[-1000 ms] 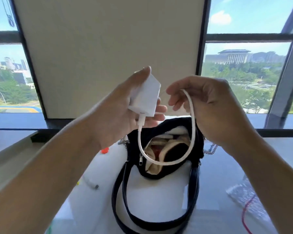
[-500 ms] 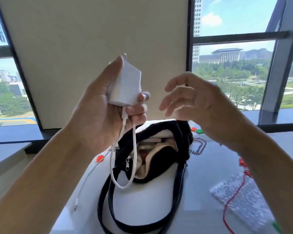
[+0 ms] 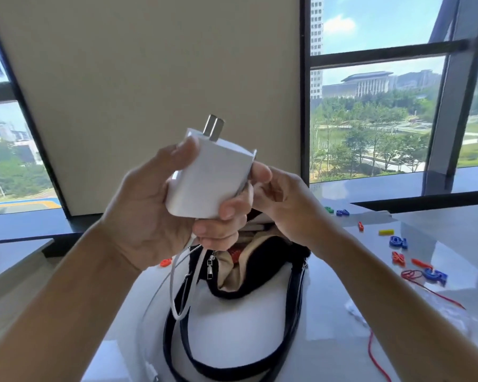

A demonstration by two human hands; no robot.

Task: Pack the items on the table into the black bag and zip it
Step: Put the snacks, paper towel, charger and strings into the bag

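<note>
My left hand point(image 3: 147, 219) grips a white charger block point(image 3: 210, 177) with its metal prongs pointing up, held above the bag. A white cable point(image 3: 177, 288) hangs from under the block in a loop and trails down to the table. My right hand point(image 3: 282, 205) touches the block's right edge with fingertips pinched there; what it pinches is hidden. Below both hands the black bag point(image 3: 260, 274) sits unzipped on the table, its beige lining and something red showing inside. Its black strap point(image 3: 293, 315) loops toward me.
Coloured plastic letters point(image 3: 397, 244) lie scattered on the glossy table point(image 3: 439, 232) at the right, with a red cord point(image 3: 430, 290) and a clear plastic bag point(image 3: 439, 318). An orange piece point(image 3: 165, 262) lies left of the bag. Windows and a beige panel stand behind.
My left hand raised and tilted the charger so the prongs show. My right hand, which let go of the cable loop earlier, has come in against the block's right edge.
</note>
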